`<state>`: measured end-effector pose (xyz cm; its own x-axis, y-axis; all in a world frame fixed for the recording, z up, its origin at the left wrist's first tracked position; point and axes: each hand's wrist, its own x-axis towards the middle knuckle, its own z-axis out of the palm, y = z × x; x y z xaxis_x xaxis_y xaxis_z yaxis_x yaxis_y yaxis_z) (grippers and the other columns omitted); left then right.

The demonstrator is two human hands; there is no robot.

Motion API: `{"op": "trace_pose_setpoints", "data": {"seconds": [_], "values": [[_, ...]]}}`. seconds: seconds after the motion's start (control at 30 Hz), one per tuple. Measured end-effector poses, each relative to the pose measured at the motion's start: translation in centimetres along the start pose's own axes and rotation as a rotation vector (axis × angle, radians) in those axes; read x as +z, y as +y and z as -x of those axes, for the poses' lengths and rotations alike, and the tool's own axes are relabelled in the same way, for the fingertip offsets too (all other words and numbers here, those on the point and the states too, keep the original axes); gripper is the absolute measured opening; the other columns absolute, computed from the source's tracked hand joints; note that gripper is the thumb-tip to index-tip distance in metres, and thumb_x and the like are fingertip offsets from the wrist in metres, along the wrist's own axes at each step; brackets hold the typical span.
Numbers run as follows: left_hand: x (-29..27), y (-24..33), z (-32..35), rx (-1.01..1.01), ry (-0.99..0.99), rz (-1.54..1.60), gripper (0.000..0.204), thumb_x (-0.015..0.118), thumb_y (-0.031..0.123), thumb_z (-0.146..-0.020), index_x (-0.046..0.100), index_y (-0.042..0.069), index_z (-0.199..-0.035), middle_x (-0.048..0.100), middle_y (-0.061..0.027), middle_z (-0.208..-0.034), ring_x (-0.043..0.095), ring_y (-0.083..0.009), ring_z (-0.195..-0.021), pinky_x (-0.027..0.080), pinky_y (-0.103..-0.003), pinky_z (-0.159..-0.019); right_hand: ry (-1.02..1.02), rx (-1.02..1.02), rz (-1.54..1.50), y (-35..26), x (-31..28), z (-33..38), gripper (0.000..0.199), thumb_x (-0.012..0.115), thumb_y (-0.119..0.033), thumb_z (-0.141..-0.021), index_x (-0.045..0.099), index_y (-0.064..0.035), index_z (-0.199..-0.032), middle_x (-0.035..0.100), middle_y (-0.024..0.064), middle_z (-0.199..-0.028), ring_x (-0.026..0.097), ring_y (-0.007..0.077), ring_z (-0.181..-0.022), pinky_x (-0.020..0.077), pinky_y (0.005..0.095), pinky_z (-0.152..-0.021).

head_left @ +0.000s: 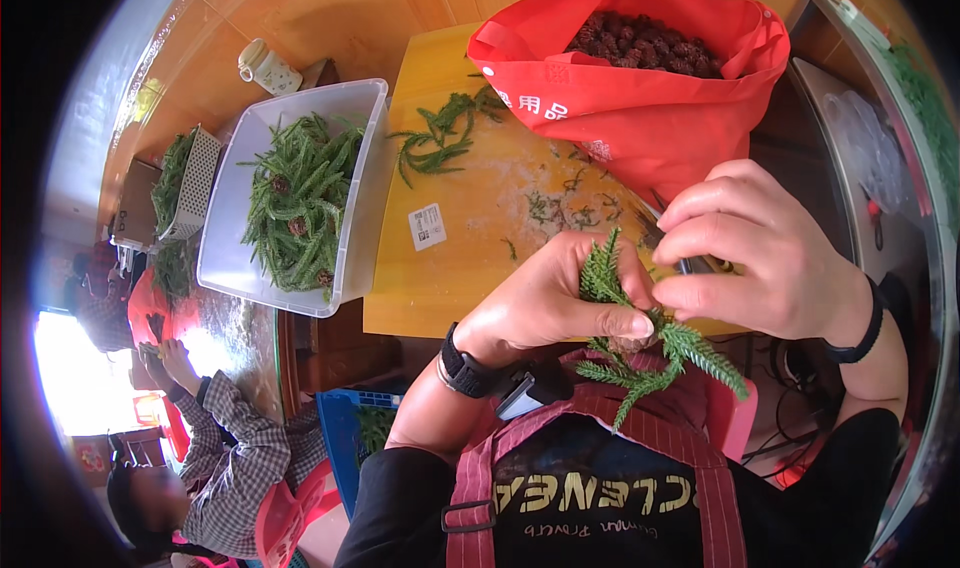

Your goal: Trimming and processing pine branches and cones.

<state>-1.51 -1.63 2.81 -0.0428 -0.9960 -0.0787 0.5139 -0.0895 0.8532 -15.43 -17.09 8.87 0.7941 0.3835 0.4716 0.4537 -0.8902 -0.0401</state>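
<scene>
I see a yellow wooden desk (450, 268), smooth, dusted with needle scraps and bearing one small white sticker (427, 226). On its far end slumps one red fabric bag (640, 98), soft and creased, its mouth open on a heap of dark brown scaly cones (640, 43). Left of the desk stands one clear plastic bin (350, 198), rectangular, holding feathery green sprigs and a few cones. One loose cutting (440, 133) lies on the desk between bin and bag.

Close above my apron, my left hand (555, 303) is clenched around a green needle-leaved twig (650, 353), thumb pressed across its stem; the branchlets fan out below. My right hand (760, 253) curls its grip over a dark tool (700, 264) just beside the twig; the fingers hide most of it. Another person (215, 438) in a checked shirt sits at lower left.
</scene>
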Motion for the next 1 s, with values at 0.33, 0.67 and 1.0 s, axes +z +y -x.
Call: {"op": "trace_pose_setpoints", "data": {"seconds": [0.33, 0.67, 1.0], "values": [[1.4, -0.4, 0.1, 0.643, 0.248, -1.102, 0.019, 0.074, -0.002, -0.065, 0.058, 0.003, -0.075, 0.062, -0.0083, -0.080, 0.061, -0.0173, -0.073, 0.047, -0.028, -0.064, -0.249, 0.444, -0.253, -0.6, -0.2, 0.4, 0.017, 0.066, -0.010, -0.065, 0.055, -0.0051, -0.075, 0.055, 0.0039, -0.074, 0.056, 0.0239, -0.076, 0.0408, 0.0350, -0.071], [-0.1, -0.5, 0.0, 0.049, -0.027, -0.044, 0.016, 0.071, 0.002, -0.075, 0.056, 0.001, -0.081, 0.062, -0.0041, -0.081, 0.056, -0.0083, -0.075, 0.046, -0.024, -0.066, -0.032, -0.005, -0.089, -0.1, 0.0, 0.6, 0.015, 0.066, -0.015, -0.068, 0.057, -0.0073, -0.077, 0.056, 0.0020, -0.078, 0.056, 0.0213, -0.082, 0.0427, 0.0324, -0.072], [0.1, -1.8, -0.5, 0.429, 0.236, -1.065, 0.015, 0.068, -0.003, -0.071, 0.057, 0.001, -0.079, 0.061, -0.0074, -0.083, 0.059, -0.0151, -0.079, 0.046, -0.028, -0.069, -0.218, 0.579, -0.316, -0.4, 1.6, 2.0, 0.014, 0.067, -0.009, -0.068, 0.058, -0.0059, -0.077, 0.057, 0.0064, -0.076, 0.057, 0.0237, -0.078, 0.0440, 0.0358, -0.068]]}}
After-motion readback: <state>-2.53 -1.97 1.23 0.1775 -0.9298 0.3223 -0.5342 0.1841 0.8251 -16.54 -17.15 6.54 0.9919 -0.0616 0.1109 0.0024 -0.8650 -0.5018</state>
